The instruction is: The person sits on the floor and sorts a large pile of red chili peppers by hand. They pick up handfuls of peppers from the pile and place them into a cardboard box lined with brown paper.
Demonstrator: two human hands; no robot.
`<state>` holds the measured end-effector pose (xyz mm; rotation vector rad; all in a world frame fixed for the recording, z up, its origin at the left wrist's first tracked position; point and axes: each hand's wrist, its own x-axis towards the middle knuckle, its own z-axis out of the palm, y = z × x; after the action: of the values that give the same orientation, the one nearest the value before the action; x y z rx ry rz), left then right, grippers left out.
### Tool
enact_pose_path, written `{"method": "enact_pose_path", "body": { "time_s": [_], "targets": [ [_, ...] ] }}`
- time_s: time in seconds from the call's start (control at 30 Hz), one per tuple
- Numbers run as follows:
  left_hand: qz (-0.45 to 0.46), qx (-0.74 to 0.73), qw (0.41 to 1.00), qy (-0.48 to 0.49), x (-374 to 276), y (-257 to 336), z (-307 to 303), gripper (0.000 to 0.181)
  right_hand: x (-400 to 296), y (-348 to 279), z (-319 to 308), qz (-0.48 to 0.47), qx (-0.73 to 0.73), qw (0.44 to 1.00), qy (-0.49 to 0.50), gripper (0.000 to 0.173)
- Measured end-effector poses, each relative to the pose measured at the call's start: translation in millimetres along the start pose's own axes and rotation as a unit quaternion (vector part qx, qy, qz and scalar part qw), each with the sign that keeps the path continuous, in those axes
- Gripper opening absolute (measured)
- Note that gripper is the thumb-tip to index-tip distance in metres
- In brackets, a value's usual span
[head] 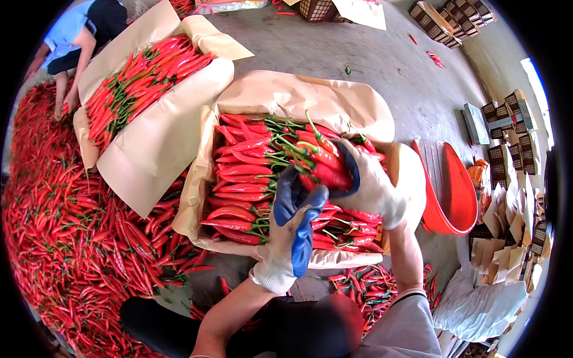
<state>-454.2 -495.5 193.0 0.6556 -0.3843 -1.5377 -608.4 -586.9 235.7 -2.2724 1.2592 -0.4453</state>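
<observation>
Both hands wear white knit gloves with blue coated palms. My right hand grips a bunch of red chili peppers, their green stems pointing up and left. My left hand is just left of and below the bunch, fingers curved and somewhat apart; whether it touches the peppers is unclear. Under both hands is a box lined with brown paper. Red chili peppers lie in it in rows, the left ones with stems pointing right. The hands hide part of the box's middle and right side.
A second paper-lined box of peppers stands upper left, beside a person in blue. A large heap of peppers covers the left floor. A red plastic scoop-like container lies right, near stacked patterned boxes and a white sack.
</observation>
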Motion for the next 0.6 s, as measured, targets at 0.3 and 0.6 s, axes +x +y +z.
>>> {"method": "enact_pose_path", "body": {
  "time_s": [0.3, 0.6],
  "targets": [
    [-0.031, 0.101, 0.992, 0.072, -22, 10, -29, 0.034, 28, 40, 22, -0.004, -0.146, 0.987, -0.072, 0.061],
    [0.173, 0.628, 0.745, -0.143, 9, 47, -5, 0.037, -1, 36, -27, 0.126, 0.282, 0.932, 0.187, 0.053]
  ]
}}
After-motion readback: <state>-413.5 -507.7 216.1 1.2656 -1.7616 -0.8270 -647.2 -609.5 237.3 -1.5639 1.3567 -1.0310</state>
